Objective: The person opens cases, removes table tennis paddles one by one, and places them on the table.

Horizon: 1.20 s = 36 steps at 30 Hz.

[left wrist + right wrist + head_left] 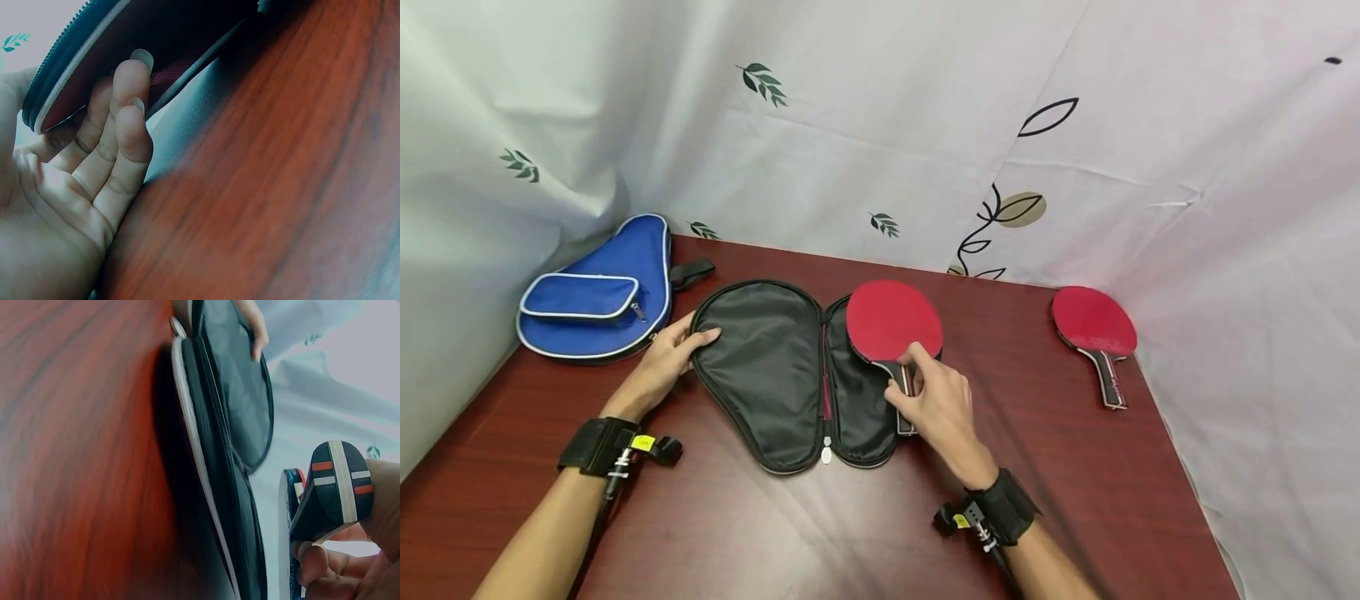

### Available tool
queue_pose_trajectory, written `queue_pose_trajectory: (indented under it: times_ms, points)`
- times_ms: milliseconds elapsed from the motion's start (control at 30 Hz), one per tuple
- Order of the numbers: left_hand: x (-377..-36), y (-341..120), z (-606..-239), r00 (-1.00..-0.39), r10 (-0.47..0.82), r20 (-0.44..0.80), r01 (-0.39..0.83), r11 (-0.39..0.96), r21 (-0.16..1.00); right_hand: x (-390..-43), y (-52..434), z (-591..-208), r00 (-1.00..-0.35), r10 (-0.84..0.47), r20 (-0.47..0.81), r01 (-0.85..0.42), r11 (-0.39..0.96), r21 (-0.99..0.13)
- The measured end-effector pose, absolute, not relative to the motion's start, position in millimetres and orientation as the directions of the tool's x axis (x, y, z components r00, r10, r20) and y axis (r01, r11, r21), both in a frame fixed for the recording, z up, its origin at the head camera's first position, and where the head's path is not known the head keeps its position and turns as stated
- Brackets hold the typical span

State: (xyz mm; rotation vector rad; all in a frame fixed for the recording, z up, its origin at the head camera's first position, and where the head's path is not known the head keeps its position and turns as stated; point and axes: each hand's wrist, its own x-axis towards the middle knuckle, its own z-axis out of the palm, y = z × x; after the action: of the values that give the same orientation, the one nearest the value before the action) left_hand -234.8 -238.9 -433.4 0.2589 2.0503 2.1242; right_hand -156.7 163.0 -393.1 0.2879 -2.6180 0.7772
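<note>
Lying open and flat on the dark red tabletop (865, 533), one black zip case (775, 375), both halves spread, zip pull at its near edge.

Item: red-faced paddle (893, 321), blade resting over the right half of the black zip case, handle pointing toward the person. Right hand (936, 408) pinches the handle, thumb and fingers (312, 556) curled round it; the right wrist view shows the striped butt of the handle above those fingertips.

Item: left hand (662, 367), fingers (128, 125) loose and straight, thumb lying on top of the case's left rim, fingertips tucked just under its edge. Nothing gripped.

Item: blue zip case (598, 296), closed, with a front pocket, just beyond the left fingers, touching the white leaf-print cloth (880, 125) that walls the tabletop on three sides.

Item: second red paddle (1093, 329), well apart from the right fingers, lying flat near the right-hand cloth, handle toward the person.

Contents: the black case's left half holds nothing visible; the blue case's contents cannot be told.
</note>
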Motion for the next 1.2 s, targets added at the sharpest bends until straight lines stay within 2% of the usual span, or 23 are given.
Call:
queue_pose_trajectory:
  times_ms: [167,400,633,1000,1200]
  points:
    - [-234.3,-239.5,-432.7,-0.969,0.248,-0.002,-0.012,-0.039,0.999,-161.8,179.4,-388.3,-0.898,-0.052,0.436,-0.284,0.826,-0.487]
    - [-234.3,-240.5,-432.7,-0.965,0.262,0.004,-0.007,-0.041,0.999,-170.0,204.8,-380.6,-0.853,-0.050,0.519,-0.328,0.825,-0.460]
    - [-234.7,-239.4,-431.7,-0.963,0.268,0.010,0.002,-0.031,1.000,-174.6,225.4,-371.7,-0.861,-0.020,0.509,-0.304,0.822,-0.481]
    - [-235.5,-237.5,-431.8,-0.969,0.245,0.001,-0.005,-0.024,1.000,-188.1,254.9,-376.0,-0.827,-0.010,0.563,-0.331,0.817,-0.473]
    - [-235.4,-236.2,-431.8,-0.977,0.215,-0.004,-0.003,0.005,1.000,-193.0,269.2,-378.2,-0.838,0.023,0.545,-0.299,0.817,-0.494]
